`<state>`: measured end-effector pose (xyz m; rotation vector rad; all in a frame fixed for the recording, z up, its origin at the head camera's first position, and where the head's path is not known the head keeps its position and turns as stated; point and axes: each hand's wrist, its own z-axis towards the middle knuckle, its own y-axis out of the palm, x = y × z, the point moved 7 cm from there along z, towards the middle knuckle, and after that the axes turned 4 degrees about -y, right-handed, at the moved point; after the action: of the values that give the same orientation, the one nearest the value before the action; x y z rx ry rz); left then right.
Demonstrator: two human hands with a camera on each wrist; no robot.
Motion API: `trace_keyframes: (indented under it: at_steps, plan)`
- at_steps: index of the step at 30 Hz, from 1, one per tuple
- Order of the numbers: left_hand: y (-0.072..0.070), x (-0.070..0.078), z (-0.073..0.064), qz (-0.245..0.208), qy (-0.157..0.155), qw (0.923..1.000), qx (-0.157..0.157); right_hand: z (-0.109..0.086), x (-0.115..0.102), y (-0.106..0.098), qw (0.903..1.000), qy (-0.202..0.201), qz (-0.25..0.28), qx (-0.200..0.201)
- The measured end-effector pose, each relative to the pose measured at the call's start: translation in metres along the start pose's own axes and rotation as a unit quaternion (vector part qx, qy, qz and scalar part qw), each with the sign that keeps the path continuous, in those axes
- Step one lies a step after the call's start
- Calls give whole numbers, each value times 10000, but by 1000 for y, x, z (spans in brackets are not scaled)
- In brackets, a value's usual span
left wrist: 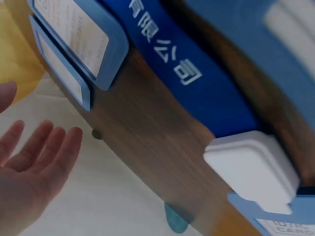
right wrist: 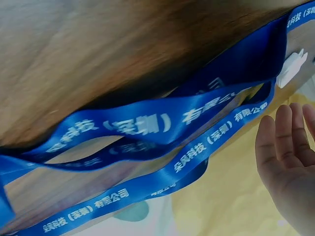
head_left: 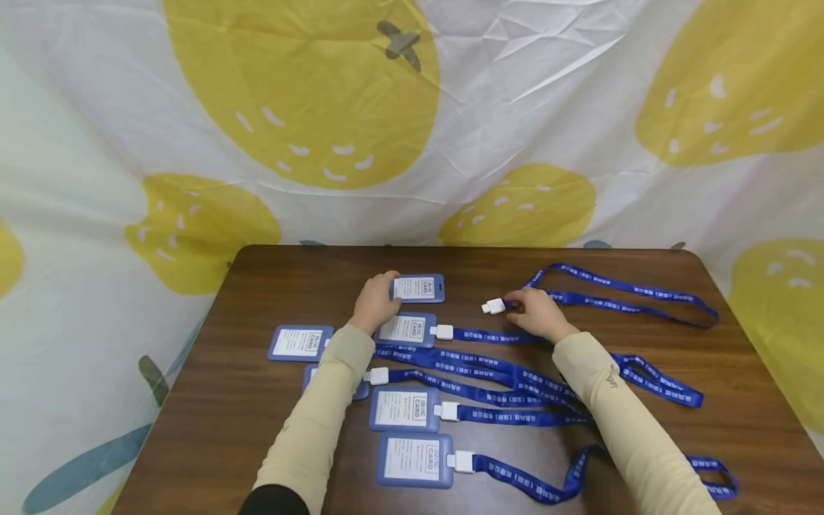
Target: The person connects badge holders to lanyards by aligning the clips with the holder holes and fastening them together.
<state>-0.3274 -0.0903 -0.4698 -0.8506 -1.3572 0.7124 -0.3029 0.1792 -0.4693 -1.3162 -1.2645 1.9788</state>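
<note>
My left hand [head_left: 376, 302] is at the left end of a blue ID card holder [head_left: 418, 288] near the table's far edge. In the left wrist view, the left fingers [left wrist: 58, 155] are loosely extended, with bare space between them and the card holders. My right hand [head_left: 539, 313] is beside the white clip [head_left: 493, 306] of a loose blue lanyard [head_left: 618, 277], its fingertips right at the strap. The right wrist view has its fingers [right wrist: 284, 132] loosely bent just below the clip. No card holder hangs from this clip.
Several other card holders [head_left: 405, 410] lie in a rough column, their blue lanyards [head_left: 515, 416] running right beneath my right forearm. My left sleeve [head_left: 315, 422] partly covers a holder. A fruit-patterned cloth [head_left: 360, 214] hangs behind the brown table [head_left: 212, 415].
</note>
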Motion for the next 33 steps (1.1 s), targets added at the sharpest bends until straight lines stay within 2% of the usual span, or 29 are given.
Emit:
trace_keyframes:
  at_steps: [4,10,15,22,25,29,33]
  plan:
    - [4,4,7,-11,284,9996,-77,7,-4,4,9998,-139,-108,12]
    - [8,4,13,-30,258,9995,-190,14,-5,10,9995,-220,-243,20]
    - [20,0,21,426,246,9978,-443,20,-3,17,9987,-111,-475,-139]
    - [33,-2,29,1066,-63,9890,-1024,29,0,26,9913,-13,-1226,-486]
    - [39,-2,31,1205,-80,9855,-1188,31,2,29,9879,152,-1352,-739]
    - [46,-5,35,1413,-49,9837,-1113,31,6,34,9857,378,-1313,-984]
    - [50,-8,38,1378,-186,9851,-1007,31,8,36,9875,452,-1210,-908]
